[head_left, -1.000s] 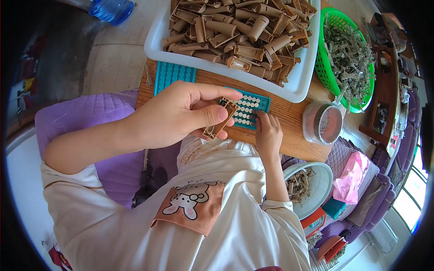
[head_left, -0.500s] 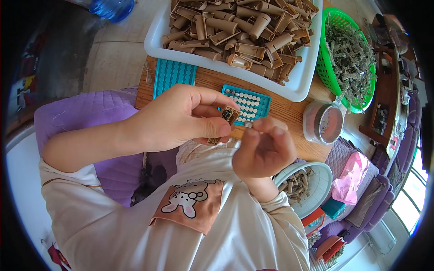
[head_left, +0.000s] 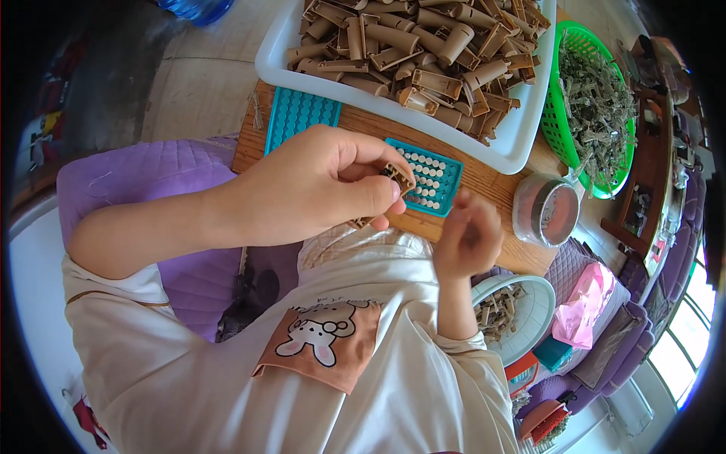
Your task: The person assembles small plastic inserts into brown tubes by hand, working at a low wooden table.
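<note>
My left hand (head_left: 340, 181) is closed around a brown plastic casing (head_left: 401, 177), gripping its upper end between thumb and fingers. Small parts show inside its open end, but the palm covers the middle. To its right, apart from the casing, my right hand (head_left: 469, 238) is raised with curled fingers. Motion blurs the fingertips, so whether they pinch anything is unclear. Just beyond the two hands lies a small teal tray (head_left: 454, 172) with rows of small white round discs (head_left: 428, 183). Some of the tray is hidden behind my left hand.
A large white tub (head_left: 522, 140) heaped with brown casings (head_left: 439, 72) stands at the table's far side. Another teal tray (head_left: 302, 113) is at left. On the right are a green basket (head_left: 556, 125), a clear round container (head_left: 541, 212) and a pale bucket (head_left: 541, 303).
My right hand has moved right, away from the casing. The small silvery piece at its fingertips before is not visible now. My left hand keeps its hold and has tilted the casing slightly.
</note>
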`<act>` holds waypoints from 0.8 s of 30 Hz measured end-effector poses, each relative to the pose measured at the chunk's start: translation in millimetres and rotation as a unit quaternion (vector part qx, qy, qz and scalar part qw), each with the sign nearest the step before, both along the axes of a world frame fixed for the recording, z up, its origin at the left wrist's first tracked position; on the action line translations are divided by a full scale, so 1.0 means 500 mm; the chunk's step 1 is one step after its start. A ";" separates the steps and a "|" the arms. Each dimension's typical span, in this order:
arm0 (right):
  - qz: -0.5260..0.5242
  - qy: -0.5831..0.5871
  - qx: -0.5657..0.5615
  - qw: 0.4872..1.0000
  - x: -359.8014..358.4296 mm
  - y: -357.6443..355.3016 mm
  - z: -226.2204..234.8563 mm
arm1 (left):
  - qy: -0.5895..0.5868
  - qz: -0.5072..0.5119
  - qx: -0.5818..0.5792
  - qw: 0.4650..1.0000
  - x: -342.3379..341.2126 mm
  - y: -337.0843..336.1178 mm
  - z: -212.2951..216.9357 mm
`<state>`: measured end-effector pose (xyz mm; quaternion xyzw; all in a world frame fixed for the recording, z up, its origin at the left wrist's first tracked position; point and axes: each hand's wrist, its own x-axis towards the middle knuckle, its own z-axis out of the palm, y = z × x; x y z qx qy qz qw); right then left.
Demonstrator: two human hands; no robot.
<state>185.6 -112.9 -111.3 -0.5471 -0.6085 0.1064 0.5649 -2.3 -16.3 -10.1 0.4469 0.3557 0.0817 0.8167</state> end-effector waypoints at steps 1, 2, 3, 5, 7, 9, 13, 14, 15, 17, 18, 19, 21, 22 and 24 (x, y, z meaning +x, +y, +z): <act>-0.044 -0.017 -0.070 0.996 0.025 -0.003 -0.016 | 0.001 0.000 0.000 1.000 0.000 0.000 0.001; -0.044 -0.017 -0.071 0.996 0.050 -0.011 -0.031 | 0.001 -0.003 -0.008 1.000 0.001 0.002 0.002; -0.025 -0.073 -0.158 0.984 0.072 -0.021 -0.048 | 0.000 -0.005 -0.015 1.000 0.001 0.004 0.002; -0.004 -0.127 -0.245 0.961 0.083 -0.042 -0.069 | 0.004 0.000 -0.027 1.000 0.003 0.002 -0.004; 0.008 -0.197 -0.302 0.933 0.076 -0.061 -0.083 | 0.007 0.005 -0.039 0.999 0.006 0.003 -0.006; 0.007 -0.223 -0.285 0.932 0.072 -0.069 -0.102 | 0.035 0.036 -0.092 0.994 0.010 0.006 -0.003; -0.011 -0.241 -0.297 0.924 0.061 -0.063 -0.101 | 0.019 0.073 -0.150 0.986 0.009 0.010 -0.004; -0.018 -0.223 -0.313 0.923 0.059 -0.059 -0.094 | 0.019 0.073 -0.149 0.986 0.008 0.009 -0.003; -0.017 -0.223 -0.311 0.924 0.057 -0.055 -0.084 | 0.021 0.083 -0.153 0.985 0.006 0.007 -0.001; -0.022 -0.132 -0.334 0.933 0.053 -0.047 -0.058 | 0.022 0.090 -0.162 0.982 0.007 0.009 -0.005; -0.022 -0.132 -0.335 0.933 0.047 -0.039 -0.039 | 0.021 0.095 -0.163 0.982 0.006 0.010 -0.007; -0.004 -0.114 -0.278 0.954 0.038 -0.033 -0.016 | 0.019 0.100 -0.163 0.981 0.008 0.008 -0.008; 0.014 -0.094 -0.219 0.971 0.013 -0.020 0.033 | 0.019 0.102 -0.170 0.980 0.009 0.005 -0.009; 0.049 -0.095 -0.178 0.978 -0.005 -0.014 0.062 | 0.021 0.105 -0.178 0.978 0.008 0.004 -0.009; 0.080 -0.096 -0.136 0.983 -0.027 0.000 0.095 | 0.019 0.099 -0.171 0.980 0.009 0.005 -0.007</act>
